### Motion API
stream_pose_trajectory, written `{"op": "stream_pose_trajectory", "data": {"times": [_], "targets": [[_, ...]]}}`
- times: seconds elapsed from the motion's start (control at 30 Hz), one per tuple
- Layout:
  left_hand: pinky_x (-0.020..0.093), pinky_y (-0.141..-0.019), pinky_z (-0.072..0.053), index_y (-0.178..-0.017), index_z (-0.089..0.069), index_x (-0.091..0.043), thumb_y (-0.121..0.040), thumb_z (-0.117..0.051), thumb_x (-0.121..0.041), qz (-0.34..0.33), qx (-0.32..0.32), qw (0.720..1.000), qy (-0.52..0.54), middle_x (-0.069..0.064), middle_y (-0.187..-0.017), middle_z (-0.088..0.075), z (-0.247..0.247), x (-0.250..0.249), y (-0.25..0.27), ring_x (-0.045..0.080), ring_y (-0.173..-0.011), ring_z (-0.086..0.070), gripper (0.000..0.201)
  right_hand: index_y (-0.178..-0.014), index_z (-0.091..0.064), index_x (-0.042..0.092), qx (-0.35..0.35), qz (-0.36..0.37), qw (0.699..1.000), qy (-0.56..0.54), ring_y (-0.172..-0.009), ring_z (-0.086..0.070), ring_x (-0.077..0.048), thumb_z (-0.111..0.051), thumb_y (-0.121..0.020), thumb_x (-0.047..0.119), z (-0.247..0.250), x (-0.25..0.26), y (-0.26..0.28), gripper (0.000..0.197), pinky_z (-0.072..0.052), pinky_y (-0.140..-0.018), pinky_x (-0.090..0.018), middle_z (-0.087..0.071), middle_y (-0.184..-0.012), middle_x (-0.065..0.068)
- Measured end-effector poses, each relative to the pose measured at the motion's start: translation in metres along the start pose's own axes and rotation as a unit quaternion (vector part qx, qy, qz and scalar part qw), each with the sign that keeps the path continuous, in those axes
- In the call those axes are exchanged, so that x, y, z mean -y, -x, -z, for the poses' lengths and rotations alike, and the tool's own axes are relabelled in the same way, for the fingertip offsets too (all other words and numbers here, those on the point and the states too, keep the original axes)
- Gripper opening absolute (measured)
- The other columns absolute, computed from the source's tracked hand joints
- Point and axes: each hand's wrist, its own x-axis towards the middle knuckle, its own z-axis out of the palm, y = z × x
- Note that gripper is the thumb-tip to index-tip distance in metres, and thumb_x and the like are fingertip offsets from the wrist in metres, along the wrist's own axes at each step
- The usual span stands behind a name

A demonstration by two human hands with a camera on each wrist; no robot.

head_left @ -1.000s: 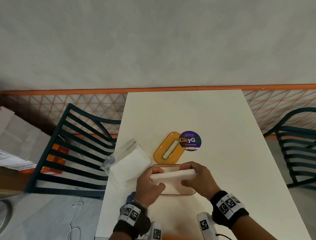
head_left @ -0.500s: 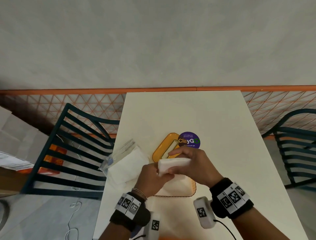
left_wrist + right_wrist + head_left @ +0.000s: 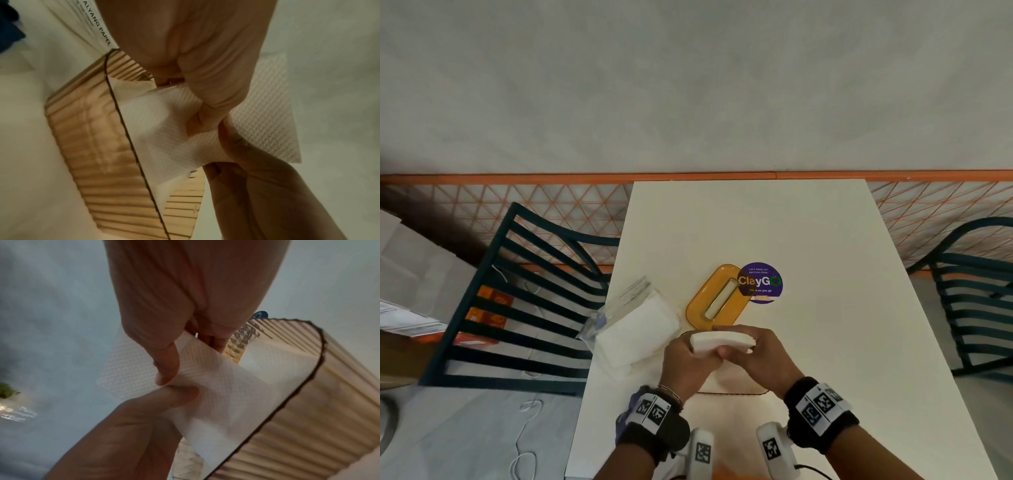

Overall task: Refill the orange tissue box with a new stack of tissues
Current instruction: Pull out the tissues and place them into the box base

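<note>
Left hand (image 3: 690, 363) and right hand (image 3: 753, 356) both grip tissue stack (image 3: 720, 342) above open box (image 3: 287, 426). Keep stack square, level; lower evenly inside walls.

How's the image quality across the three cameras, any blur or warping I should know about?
Head view: sharp and evenly lit, wide-angle bending at the edges; the ClayGo sticker is readable. Left wrist view: dim, warm, soft, though the tissue stack keeps its embossing. Right wrist view: the ribbed tissue box is smeared by blur.
</note>
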Motion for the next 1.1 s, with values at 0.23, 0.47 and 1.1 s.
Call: {"op": "stream_pose_trajectory", "data": {"times": [0.23, 0.47, 1.1], "targets": [[0.022, -0.07, -0.06, -0.107, -0.077, -0.02, -0.076, -0.088, -0.014, -0.013, -0.035, 0.998, 0.048, -0.005, -0.094, -0.079, -0.006, -0.003, 0.002, 0.013, -0.09, -0.075, 0.032, -0.117, -0.075, 0.029, -0.026, 0.026, 0.998, -0.044, -0.107, -0.07, -0.015, -0.08, -0.084, 0.029, -0.005, 0.014, 0.001, 0.033, -0.057, -0.095, -0.043, -0.077, -0.112, 0.009], [0.008, -0.053, -0.049, -0.097, -0.075, -0.03, -0.078, -0.089, -0.023, -0.062, -0.09, 0.993, 0.044, -0.024, -0.081, -0.07, -0.002, -0.016, 0.009, -0.005, -0.073, -0.068, 0.024, -0.105, -0.074, 0.051, -0.066, 0.062, 0.994, -0.059, -0.11, -0.069, -0.01, -0.073, -0.09, 0.011, -0.015, 0.025, -0.002, 0.043, -0.056, -0.095, -0.028, -0.075, -0.114, 0.019], [0.028, -0.075, -0.063, -0.099, -0.068, -0.027, -0.078, -0.087, -0.023, -0.018, -0.016, 0.999, 0.028, -0.007, -0.091, -0.074, -0.001, 0.0, -0.003, 0.011, -0.088, -0.072, 0.029, -0.102, -0.071, 0.03, -0.064, -0.062, 0.995, -0.038, -0.092, -0.073, -0.013, -0.088, -0.075, 0.027, -0.012, 0.012, -0.005, 0.032, -0.06, -0.077, -0.026, -0.077, -0.097, 0.007]]}}
